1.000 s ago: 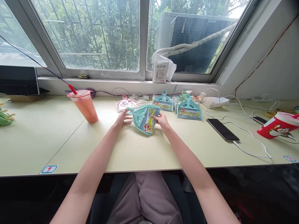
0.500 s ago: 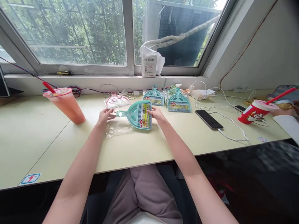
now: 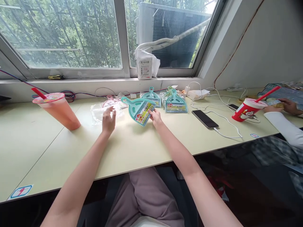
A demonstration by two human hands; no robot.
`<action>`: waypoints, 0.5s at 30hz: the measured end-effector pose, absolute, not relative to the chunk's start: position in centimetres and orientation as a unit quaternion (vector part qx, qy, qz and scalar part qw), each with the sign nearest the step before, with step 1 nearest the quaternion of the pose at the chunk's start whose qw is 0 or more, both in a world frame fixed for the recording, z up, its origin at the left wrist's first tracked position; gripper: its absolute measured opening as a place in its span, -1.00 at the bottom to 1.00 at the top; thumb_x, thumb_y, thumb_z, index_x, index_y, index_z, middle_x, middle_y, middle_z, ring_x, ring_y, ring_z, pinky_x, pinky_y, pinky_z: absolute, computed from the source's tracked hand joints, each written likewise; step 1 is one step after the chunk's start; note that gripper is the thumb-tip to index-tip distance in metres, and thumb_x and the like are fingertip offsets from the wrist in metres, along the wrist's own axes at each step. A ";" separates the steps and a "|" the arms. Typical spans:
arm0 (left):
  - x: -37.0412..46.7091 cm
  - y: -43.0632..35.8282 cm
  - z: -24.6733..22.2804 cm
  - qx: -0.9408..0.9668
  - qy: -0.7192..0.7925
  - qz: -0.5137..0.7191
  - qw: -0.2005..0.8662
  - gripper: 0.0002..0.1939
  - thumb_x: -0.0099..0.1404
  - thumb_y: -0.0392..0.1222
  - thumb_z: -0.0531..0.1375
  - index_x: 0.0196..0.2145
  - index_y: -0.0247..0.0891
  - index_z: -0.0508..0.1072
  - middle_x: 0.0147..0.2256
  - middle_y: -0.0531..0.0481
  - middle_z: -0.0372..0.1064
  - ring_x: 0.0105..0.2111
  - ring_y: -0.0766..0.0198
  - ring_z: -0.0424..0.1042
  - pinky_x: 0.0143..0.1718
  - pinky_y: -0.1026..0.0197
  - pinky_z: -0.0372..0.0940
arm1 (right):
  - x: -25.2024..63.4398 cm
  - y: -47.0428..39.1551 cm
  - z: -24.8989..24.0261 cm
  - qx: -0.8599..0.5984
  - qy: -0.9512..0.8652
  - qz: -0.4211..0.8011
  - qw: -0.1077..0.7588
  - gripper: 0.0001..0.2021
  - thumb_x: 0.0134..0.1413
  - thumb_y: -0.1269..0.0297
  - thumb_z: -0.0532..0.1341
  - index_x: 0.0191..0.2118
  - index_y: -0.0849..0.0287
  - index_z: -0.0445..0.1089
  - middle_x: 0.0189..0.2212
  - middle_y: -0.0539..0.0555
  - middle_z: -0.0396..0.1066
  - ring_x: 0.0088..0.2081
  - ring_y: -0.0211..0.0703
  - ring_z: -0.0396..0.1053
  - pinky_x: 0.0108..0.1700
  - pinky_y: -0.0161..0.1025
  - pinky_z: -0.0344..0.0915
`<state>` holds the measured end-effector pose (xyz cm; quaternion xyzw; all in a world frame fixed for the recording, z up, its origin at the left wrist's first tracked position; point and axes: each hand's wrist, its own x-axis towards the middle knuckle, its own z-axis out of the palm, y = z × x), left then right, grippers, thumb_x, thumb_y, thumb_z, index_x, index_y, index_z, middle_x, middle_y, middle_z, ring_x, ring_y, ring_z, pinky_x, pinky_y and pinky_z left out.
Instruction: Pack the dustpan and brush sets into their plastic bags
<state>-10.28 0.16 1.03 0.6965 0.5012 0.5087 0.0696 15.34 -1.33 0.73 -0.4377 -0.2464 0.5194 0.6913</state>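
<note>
A teal dustpan and brush set (image 3: 138, 108) with a yellow label is held up over the table, its handle pointing to the upper left. My right hand (image 3: 155, 116) grips its brush edge on the right side. My left hand (image 3: 109, 121) is raised with fingers apart, holding nothing, left of the set. Just behind it lies a crumpled clear plastic bag (image 3: 97, 114). Beyond the bag is a pink wrapped set (image 3: 111, 101). Other wrapped teal sets (image 3: 176, 103) stand at the table's back, with a green one partly hidden behind.
An orange drink cup (image 3: 62, 112) stands at left. To the right are a black phone (image 3: 204, 119) on a white cable and a red cup (image 3: 248, 110). Another person's hands (image 3: 290, 106) are at the far right. A tissue pack (image 3: 145, 67) sits on the sill.
My left hand has let go of the handle, and the plastic bag has moved back and left. The teal set has tilted, its handle swinging up. The view has shifted slightly right.
</note>
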 end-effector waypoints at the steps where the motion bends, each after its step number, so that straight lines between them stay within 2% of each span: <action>1: -9.3 0.0 0.8 0.711 0.496 0.483 0.124 -0.54 0.43 0.05 -0.11 -0.01 -0.26 0.42 -0.09 -0.20 0.47 -0.02 0.02 0.44 0.09 -0.06 0.27 | 15.1 -1.4 0.8 -0.426 -0.259 0.529 0.687 -0.81 0.00 0.50 0.34 -0.26 0.16 0.38 -0.41 -0.03 0.54 -0.36 -0.28 0.49 -0.17 -0.31 0.49; 3: -7.5 -0.4 0.3 0.713 0.492 0.454 0.210 -0.46 0.41 0.18 -0.12 -0.11 -0.26 0.46 -0.28 -0.14 0.50 -0.24 0.06 0.50 -0.10 -0.02 0.38 | 14.4 -1.5 1.0 -0.400 -0.290 0.553 0.671 -0.80 0.00 0.47 0.35 -0.24 0.15 0.39 -0.38 -0.02 0.54 -0.36 -0.28 0.50 -0.17 -0.31 0.48; 4: -6.8 -0.5 0.0 0.700 0.484 0.461 0.253 -0.46 0.38 0.22 -0.08 -0.11 -0.27 0.45 -0.31 -0.12 0.49 -0.29 0.07 0.50 -0.18 0.01 0.41 | 14.2 -1.4 1.1 -0.390 -0.307 0.565 0.659 -0.80 0.00 0.47 0.35 -0.24 0.15 0.39 -0.37 -0.01 0.54 -0.35 -0.27 0.50 -0.16 -0.31 0.48; 6: -5.8 -0.6 -0.4 0.655 0.456 0.501 0.336 -0.47 0.33 0.22 0.01 -0.02 -0.26 0.40 -0.26 -0.12 0.48 -0.32 0.11 0.49 -0.27 0.06 0.43 | 13.8 -1.3 1.2 -0.381 -0.344 0.582 0.630 -0.80 -0.01 0.45 0.35 -0.23 0.15 0.39 -0.36 0.00 0.54 -0.34 -0.25 0.50 -0.14 -0.26 0.48; 8: -5.6 -0.5 -0.7 0.605 0.432 0.552 0.377 -0.49 0.32 0.18 0.05 0.03 -0.24 0.34 -0.17 -0.13 0.46 -0.25 0.12 0.48 -0.22 0.08 0.42 | 14.0 -1.1 1.3 -0.406 -0.395 0.571 0.594 -0.84 0.01 0.42 0.33 -0.24 0.15 0.40 -0.34 0.02 0.54 -0.31 -0.21 0.51 -0.11 -0.19 0.47; 10: -5.9 -0.2 -0.7 0.578 0.431 0.598 0.352 -0.54 0.33 0.15 0.05 -0.01 -0.24 0.35 -0.13 -0.12 0.44 -0.16 0.13 0.45 -0.09 0.08 0.37 | 14.7 -0.8 1.2 -0.476 -0.464 0.504 0.551 -0.87 0.06 0.41 0.26 -0.23 0.15 0.43 -0.27 0.05 0.54 -0.22 -0.14 0.51 -0.06 -0.11 0.45; 11: -6.2 0.0 -0.6 0.572 0.437 0.614 0.324 -0.56 0.34 0.16 0.05 -0.05 -0.23 0.37 -0.14 -0.12 0.43 -0.13 0.13 0.43 -0.04 0.09 0.33 | 15.3 -0.7 1.2 -0.526 -0.498 0.448 0.525 -0.83 0.08 0.44 0.21 -0.18 0.14 0.44 -0.22 0.08 0.54 -0.16 -0.10 0.50 -0.03 -0.08 0.43; 13: -6.9 0.2 -0.5 0.568 0.455 0.631 0.269 -0.57 0.36 0.20 0.01 -0.14 -0.23 0.38 -0.20 -0.09 0.41 -0.12 0.14 0.40 -0.01 0.12 0.28 | 16.7 -0.8 1.0 -0.634 -0.539 0.308 0.461 -0.63 0.08 0.50 0.15 0.01 0.14 0.41 -0.12 0.18 0.52 -0.04 0.01 0.45 0.04 0.00 0.37; 15: -7.3 0.2 -0.3 0.565 0.474 0.634 0.234 -0.53 0.38 0.24 -0.04 -0.20 -0.22 0.36 -0.27 -0.06 0.39 -0.15 0.16 0.39 -0.05 0.15 0.27 | 18.0 -1.1 0.7 -0.714 -0.548 0.165 0.404 -0.47 0.08 0.52 0.13 0.20 0.19 0.27 -0.01 0.34 0.45 0.08 0.13 0.37 0.12 0.13 0.26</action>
